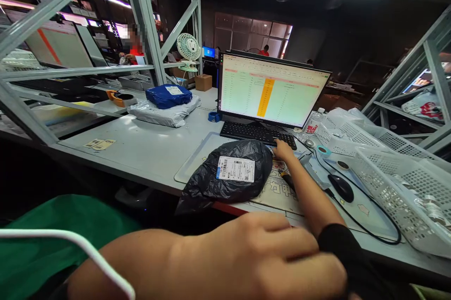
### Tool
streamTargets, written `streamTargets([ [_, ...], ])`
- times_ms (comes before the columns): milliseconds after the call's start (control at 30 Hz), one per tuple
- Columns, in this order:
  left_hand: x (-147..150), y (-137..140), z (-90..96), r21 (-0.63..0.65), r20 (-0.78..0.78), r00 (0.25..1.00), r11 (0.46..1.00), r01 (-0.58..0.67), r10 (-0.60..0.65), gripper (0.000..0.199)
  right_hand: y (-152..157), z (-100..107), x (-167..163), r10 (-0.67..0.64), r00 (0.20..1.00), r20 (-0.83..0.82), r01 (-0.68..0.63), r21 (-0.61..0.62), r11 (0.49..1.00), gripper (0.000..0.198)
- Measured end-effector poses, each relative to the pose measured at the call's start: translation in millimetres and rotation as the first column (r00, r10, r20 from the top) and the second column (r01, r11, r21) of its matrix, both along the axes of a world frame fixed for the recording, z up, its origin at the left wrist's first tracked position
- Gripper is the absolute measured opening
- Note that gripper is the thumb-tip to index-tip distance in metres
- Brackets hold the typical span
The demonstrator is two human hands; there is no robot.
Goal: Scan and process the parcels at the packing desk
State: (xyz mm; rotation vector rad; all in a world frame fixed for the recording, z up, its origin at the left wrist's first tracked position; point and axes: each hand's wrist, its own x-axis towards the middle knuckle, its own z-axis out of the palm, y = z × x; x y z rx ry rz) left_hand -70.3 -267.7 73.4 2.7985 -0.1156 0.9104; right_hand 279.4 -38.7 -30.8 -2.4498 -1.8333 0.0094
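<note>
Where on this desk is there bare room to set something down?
The desk is bare between the white parcel, the black parcel, the front edge and the stickers at left. The right side is crowded: right hand at the keyboard, then mouse and white baskets.

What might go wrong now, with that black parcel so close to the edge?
The black parcel pokes out past the near edge of the desk, so a bump might make it slip off. The right hand is at the keyboard, so a finger might hit a wrong key. And a black cable loops around the mouse, so it might snag something.
</note>
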Motion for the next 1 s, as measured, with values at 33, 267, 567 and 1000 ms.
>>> streamTargets([
  [33,5.7,10.2,-9.1,0.022,-0.015,0.998,0.998,-0.055,0.055,0.037,-17.2,-0.7,-1.1,0.024,1.000,-0.002,-0.024,0.009,1.000,0.059],
  [267,7.0,134.8,-138.4,0.027,-0.455,0.615,0.700,-0.713,0.644,0.111,-160.4,-49.5,14.8,0.034,0.999,0.015,-0.036,0.133,0.990,0.059],
  [567,-34.3,187.0,-146.8,-0.481,-0.135,0.481,0.367,-0.796,0.866,0.043,-183.3,-75.8,10.3,0.010,0.997,-0.079,0.011,0.254,0.967,0.054],
  [1000,-11.6,201.7,-93.0,-0.656,-0.231,0.375,0.141,-0.741,0.898,0.044,-212.9,31.4,-62.9,0.456,0.890,-0.004,-0.313,0.721,0.618,0.038],
])
